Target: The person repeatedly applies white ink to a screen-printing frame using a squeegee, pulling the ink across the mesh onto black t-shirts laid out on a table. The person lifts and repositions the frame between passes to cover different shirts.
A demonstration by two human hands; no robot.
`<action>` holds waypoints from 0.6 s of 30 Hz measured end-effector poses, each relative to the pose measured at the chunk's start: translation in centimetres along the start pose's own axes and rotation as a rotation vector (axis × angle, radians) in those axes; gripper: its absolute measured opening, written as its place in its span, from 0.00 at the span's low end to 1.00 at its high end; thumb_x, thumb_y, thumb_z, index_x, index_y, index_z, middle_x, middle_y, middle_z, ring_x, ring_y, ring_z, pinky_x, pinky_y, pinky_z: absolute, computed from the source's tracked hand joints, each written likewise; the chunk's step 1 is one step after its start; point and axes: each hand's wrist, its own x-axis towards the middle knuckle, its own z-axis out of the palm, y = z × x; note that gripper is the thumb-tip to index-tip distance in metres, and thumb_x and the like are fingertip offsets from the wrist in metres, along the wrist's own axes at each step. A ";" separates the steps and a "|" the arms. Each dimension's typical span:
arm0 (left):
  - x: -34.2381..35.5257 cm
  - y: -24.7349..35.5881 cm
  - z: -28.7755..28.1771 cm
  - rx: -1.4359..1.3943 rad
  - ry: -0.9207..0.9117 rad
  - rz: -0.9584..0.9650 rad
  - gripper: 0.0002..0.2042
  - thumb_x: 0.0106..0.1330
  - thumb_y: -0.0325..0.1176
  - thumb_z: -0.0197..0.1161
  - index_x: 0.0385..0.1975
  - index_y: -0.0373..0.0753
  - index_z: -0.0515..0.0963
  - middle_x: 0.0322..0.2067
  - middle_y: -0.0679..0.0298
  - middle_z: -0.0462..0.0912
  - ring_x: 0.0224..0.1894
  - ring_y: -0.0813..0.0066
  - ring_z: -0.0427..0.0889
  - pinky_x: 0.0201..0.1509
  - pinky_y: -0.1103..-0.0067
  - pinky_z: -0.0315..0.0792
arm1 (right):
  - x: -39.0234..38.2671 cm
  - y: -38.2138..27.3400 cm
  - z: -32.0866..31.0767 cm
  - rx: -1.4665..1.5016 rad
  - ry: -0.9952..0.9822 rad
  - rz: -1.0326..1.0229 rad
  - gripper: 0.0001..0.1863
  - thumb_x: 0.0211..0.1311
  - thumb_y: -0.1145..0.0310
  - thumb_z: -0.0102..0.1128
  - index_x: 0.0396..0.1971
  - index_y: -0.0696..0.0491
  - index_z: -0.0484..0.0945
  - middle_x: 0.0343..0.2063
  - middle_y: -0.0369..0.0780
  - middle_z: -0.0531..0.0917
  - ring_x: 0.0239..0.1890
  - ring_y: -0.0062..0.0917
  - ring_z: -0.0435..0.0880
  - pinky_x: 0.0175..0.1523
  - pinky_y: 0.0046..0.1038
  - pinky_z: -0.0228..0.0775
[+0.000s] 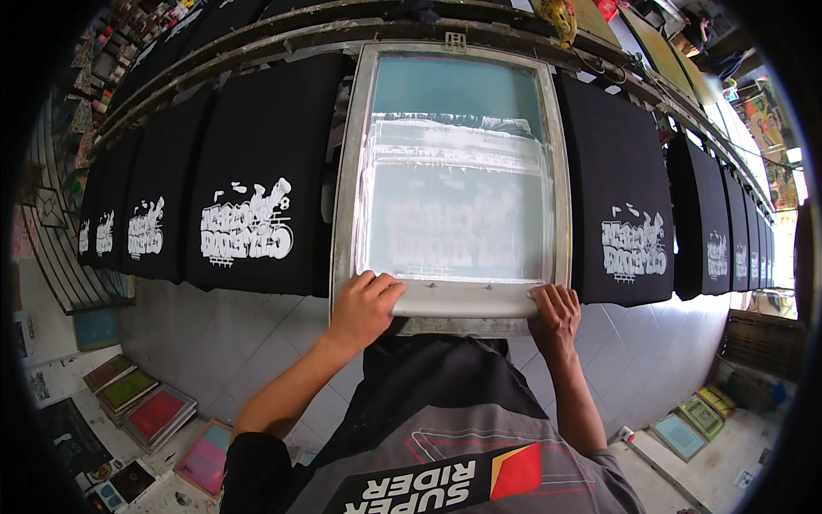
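A screen-printing frame (344,176) lies in front of me, its teal mesh (454,81) smeared with white ink (458,133) in a thick band across the upper middle. Below that band a pale design shows faintly through the mesh. At the frame's near end is a wide light-grey squeegee (462,299). My left hand (366,308) is closed over its left end, fingers curled over the top. Closed around the right end is my right hand (556,315). A line of white ink runs along the squeegee's far edge. What lies under the screen is hidden.
Black fabric panels with white prints stand in a row, on the left (265,128) and right (612,154). Metal rails (282,40) run behind them. A yellow object (558,21) hangs at the back. Coloured screens lie stacked at lower left (160,411) and lower right (681,435).
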 end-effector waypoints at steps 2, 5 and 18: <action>0.4 -0.3 -0.1 -0.013 0.001 -0.017 0.18 0.48 0.21 0.73 0.41 0.42 0.90 0.39 0.69 0.87 0.40 0.63 0.83 0.46 0.69 0.81 | 0.4 0.3 0.0 0.020 -0.008 0.006 0.13 0.42 0.80 0.67 0.31 0.51 0.80 0.29 0.37 0.82 0.36 0.34 0.84 0.47 0.38 0.75; 2.0 -0.8 -1.1 -0.063 -0.066 -0.043 0.18 0.47 0.22 0.73 0.42 0.43 0.90 0.38 0.69 0.87 0.41 0.65 0.84 0.46 0.70 0.83 | 2.2 1.0 -0.7 0.063 -0.051 -0.008 0.13 0.41 0.80 0.69 0.30 0.51 0.80 0.28 0.37 0.83 0.36 0.33 0.85 0.48 0.37 0.75; 21.9 -13.1 -1.2 0.097 0.210 -0.015 0.11 0.52 0.26 0.75 0.37 0.43 0.90 0.37 0.65 0.91 0.44 0.59 0.89 0.44 0.65 0.84 | 21.9 9.2 6.1 -0.056 0.114 -0.062 0.15 0.44 0.75 0.78 0.34 0.52 0.84 0.33 0.38 0.87 0.41 0.34 0.86 0.53 0.37 0.71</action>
